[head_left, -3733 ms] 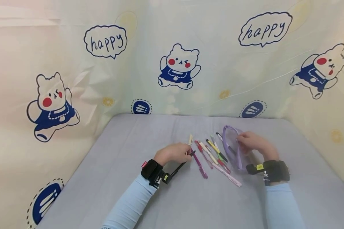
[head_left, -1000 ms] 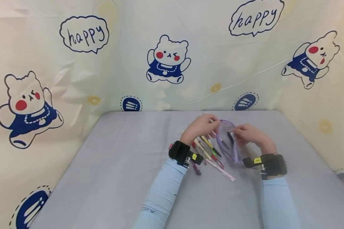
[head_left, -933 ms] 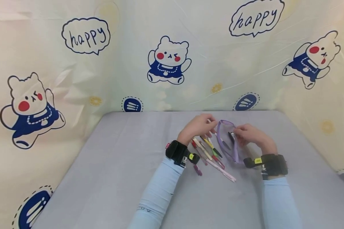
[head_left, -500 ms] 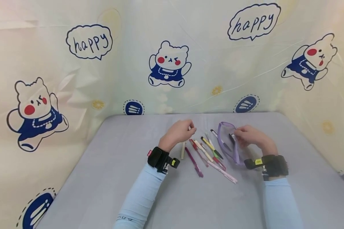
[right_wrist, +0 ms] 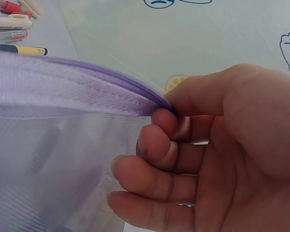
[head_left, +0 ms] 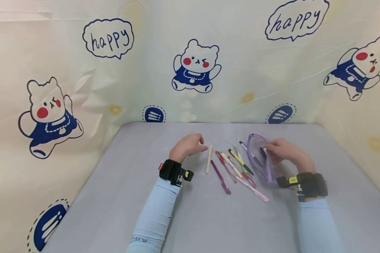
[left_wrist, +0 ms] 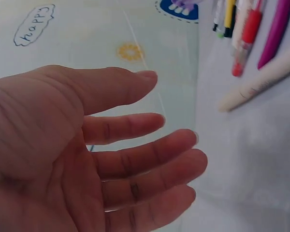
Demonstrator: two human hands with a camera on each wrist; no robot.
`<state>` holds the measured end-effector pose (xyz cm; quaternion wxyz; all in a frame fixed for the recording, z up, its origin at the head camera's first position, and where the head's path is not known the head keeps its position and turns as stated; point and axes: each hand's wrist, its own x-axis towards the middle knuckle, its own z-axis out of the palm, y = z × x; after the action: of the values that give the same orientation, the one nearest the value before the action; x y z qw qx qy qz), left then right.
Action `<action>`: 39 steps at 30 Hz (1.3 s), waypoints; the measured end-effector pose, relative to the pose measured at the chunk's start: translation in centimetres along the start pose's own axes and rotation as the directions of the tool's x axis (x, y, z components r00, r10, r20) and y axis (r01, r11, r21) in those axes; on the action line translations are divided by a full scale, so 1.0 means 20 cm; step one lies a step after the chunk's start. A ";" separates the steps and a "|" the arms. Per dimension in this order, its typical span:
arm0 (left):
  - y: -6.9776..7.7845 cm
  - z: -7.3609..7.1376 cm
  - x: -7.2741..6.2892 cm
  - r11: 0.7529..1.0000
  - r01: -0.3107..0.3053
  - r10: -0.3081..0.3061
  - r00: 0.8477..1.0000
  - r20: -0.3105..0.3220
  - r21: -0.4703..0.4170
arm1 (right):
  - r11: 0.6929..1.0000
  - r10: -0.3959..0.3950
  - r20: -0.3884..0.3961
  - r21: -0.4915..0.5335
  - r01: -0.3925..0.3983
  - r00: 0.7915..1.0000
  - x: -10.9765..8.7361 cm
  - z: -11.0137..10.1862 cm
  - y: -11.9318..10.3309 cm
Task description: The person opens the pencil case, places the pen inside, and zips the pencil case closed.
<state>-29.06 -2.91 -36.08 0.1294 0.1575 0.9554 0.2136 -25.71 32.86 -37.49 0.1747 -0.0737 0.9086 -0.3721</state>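
My right hand (head_left: 283, 150) pinches the zippered edge of a purple mesh pencil pouch (right_wrist: 77, 87) between thumb and forefinger. The pouch's mouth gapes toward the left, and a dark pen shows through its mesh. My left hand (head_left: 187, 146) holds nothing; its fingers (left_wrist: 154, 154) are loosely spread. Close by its fingertips lies a cream pen (head_left: 209, 160) on the table. Right of that are a magenta pen (head_left: 220, 177), a red pen (head_left: 224, 163), a yellow and black pen (head_left: 239, 160) and a pale pink pen (head_left: 253, 189).
Several more pens lie among these, some crossing each other, between my two hands. A grey cloth covers the table (head_left: 183, 218). Behind it hangs a pale curtain (head_left: 234, 52) printed with bears and "happy" bubbles.
My left hand held a black pen earlier, reached to the pouch's mouth, then came back left with nothing in it. A dark pen now shows in the pouch. My right hand keeps its pinch.
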 end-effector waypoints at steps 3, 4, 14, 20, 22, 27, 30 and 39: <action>-0.02 0.02 0.01 0.999 0.041 -0.041 0.998 0.057 0.003 | 1.000 0.005 -0.005 -0.006 -0.005 1.000 -0.02 0.00 -0.01; -0.02 0.03 0.02 0.999 0.050 -0.050 0.996 0.074 0.005 | 1.000 0.008 -0.007 -0.006 -0.008 1.000 -0.02 0.00 -0.01; -0.04 0.09 0.05 0.990 0.127 -0.134 0.980 0.148 0.055 | 1.000 0.007 -0.021 0.001 -0.007 1.000 -0.01 0.01 0.00; -0.04 0.14 0.08 0.989 0.138 -0.145 0.974 0.176 0.051 | 1.000 0.004 -0.022 0.000 -0.004 1.000 -0.01 0.01 0.01; -0.04 0.16 0.08 0.988 0.141 -0.149 0.972 0.182 0.055 | 1.000 0.005 -0.021 -0.003 -0.005 1.000 -0.02 0.01 0.01; -0.04 0.18 0.09 0.989 0.142 -0.147 0.969 0.200 0.041 | 1.000 0.010 -0.020 -0.006 -0.010 1.000 -0.01 0.01 0.01; -0.03 0.18 0.09 0.990 0.139 -0.136 0.967 0.217 0.000 | 1.000 0.013 -0.020 -0.010 -0.013 1.000 -0.01 0.01 0.01; 0.03 0.23 0.09 0.993 0.095 -0.109 0.967 0.228 0.072 | 1.000 0.014 -0.017 -0.019 -0.014 1.000 0.00 0.01 0.01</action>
<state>-29.21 -0.11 -40.23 0.2461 0.1356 0.9466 0.1580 -25.54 32.87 -37.75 0.1689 -0.0659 0.9140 -0.3630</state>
